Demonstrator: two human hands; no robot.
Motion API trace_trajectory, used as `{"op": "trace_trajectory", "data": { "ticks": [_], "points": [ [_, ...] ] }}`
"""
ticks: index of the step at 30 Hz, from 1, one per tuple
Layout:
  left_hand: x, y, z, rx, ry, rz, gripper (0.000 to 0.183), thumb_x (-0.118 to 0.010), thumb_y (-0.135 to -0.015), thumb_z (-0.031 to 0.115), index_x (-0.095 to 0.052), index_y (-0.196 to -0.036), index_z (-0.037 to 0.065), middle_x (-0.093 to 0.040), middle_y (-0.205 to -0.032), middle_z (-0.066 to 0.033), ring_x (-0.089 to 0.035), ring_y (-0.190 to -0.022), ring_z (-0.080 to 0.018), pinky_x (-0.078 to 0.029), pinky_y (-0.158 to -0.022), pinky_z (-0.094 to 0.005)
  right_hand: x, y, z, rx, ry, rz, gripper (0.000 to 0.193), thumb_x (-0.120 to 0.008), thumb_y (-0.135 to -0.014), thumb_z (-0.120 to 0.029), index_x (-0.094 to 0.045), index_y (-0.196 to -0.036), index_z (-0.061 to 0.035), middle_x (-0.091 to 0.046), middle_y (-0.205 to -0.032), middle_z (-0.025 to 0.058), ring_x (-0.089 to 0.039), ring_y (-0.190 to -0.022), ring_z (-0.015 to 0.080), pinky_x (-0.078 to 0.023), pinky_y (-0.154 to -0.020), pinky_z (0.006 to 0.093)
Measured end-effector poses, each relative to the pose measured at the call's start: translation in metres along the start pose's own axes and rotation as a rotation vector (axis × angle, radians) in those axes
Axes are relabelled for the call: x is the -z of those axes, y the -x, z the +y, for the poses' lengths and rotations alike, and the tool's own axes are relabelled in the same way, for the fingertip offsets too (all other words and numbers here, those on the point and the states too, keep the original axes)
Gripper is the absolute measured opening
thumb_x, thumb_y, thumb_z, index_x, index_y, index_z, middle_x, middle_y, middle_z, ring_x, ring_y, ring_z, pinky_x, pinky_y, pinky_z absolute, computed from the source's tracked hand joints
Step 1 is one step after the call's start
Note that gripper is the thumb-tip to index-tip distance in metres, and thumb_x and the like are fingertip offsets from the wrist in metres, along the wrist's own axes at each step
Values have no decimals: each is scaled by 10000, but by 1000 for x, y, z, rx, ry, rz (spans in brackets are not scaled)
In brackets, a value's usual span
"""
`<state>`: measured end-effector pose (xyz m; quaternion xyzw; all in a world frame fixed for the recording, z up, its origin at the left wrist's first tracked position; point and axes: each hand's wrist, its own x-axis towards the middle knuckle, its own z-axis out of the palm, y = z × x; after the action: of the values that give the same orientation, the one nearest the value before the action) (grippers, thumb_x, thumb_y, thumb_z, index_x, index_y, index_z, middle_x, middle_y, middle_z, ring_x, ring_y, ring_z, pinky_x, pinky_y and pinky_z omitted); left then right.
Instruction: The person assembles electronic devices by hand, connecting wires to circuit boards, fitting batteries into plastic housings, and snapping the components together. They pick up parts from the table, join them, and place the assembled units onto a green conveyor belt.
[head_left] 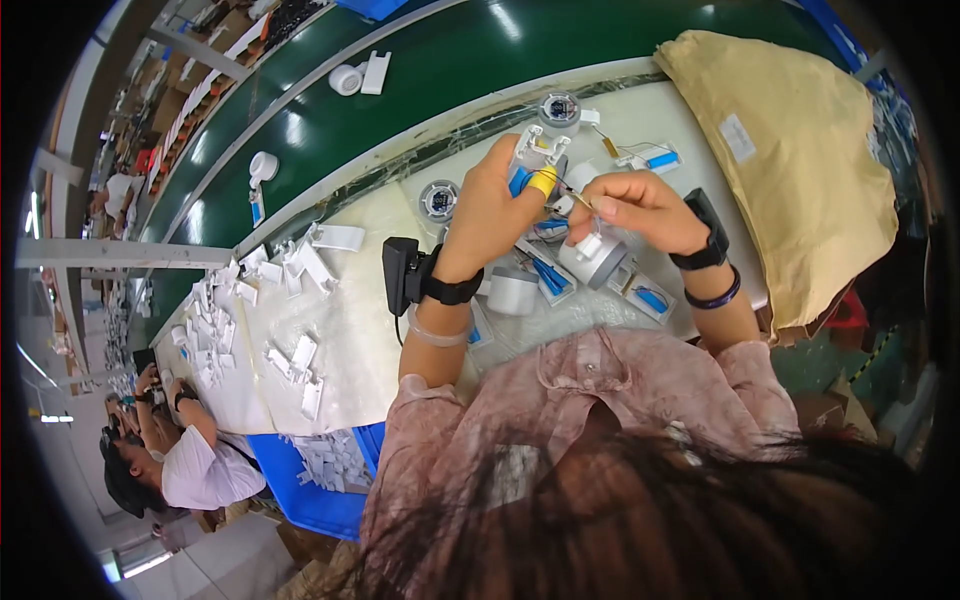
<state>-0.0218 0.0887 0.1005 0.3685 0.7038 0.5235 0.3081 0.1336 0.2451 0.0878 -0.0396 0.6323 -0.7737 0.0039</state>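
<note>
My left hand (488,212) is closed round a white plastic housing (540,147) with clips at its upper end. A blue battery (520,181) and a yellow piece (543,181) show beside its thumb. Just to the right, my right hand (645,208) pinches a thin wire (583,200) that runs toward the housing; its very end is hidden by the fingertips. Below the hands lie a round white unit with a grey rim (592,260), a white cup-shaped part (512,292) and open housings with blue batteries (652,298).
Round units with circuit boards (559,108) stand beyond my hands. White plastic parts (212,320) are heaped at the left, above a blue bin (290,485). A green conveyor (330,120) carries several units. A large brown paper sack (800,170) lies right. Another person (200,465) works far left.
</note>
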Motion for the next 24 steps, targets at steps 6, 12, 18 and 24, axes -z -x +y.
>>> {"op": "trace_trajectory", "data": {
  "ticks": [6, 12, 18, 24],
  "points": [
    [-4, 19, -5, -150, 75, -246, 442, -649, -840, 140, -498, -1243, 39, -636, -1015, -99, -616, -733, -145, -502, -631, -286, -24, 34, 13, 81, 161, 341, 116, -652, -908, -71, -666, -965, 29, -674, -850, 56, -661, -774, 122, -498, -674, 248],
    [-35, 58, -22, 109, 446, -81, 314, -389, -991, 107, -470, -1288, 42, -580, -879, -52, -549, -629, -94, -484, -559, -255, -47, 37, 26, 364, 1063, 659, 159, -718, -785, 21, -673, -935, -10, -629, -771, 102, -589, -621, 149, -460, -563, 250],
    [-67, 75, -48, 3, 635, -25, 343, -418, -988, 137, -438, -1322, 59, -587, -926, -93, -596, -697, -149, -532, -537, -288, -46, 46, 39, 534, 940, 716, 161, -711, -810, 36, -664, -959, -2, -658, -855, 96, -597, -666, 141, -463, -573, 241],
    [-83, 83, -35, -23, 667, -102, 446, -419, -918, 21, -363, -1360, 46, -559, -888, -59, -544, -681, -110, -500, -560, -268, -50, 71, 41, 543, 983, 658, 196, -703, -806, 67, -637, -980, 6, -667, -884, 104, -615, -702, 174, -475, -595, 258]
  ]
}}
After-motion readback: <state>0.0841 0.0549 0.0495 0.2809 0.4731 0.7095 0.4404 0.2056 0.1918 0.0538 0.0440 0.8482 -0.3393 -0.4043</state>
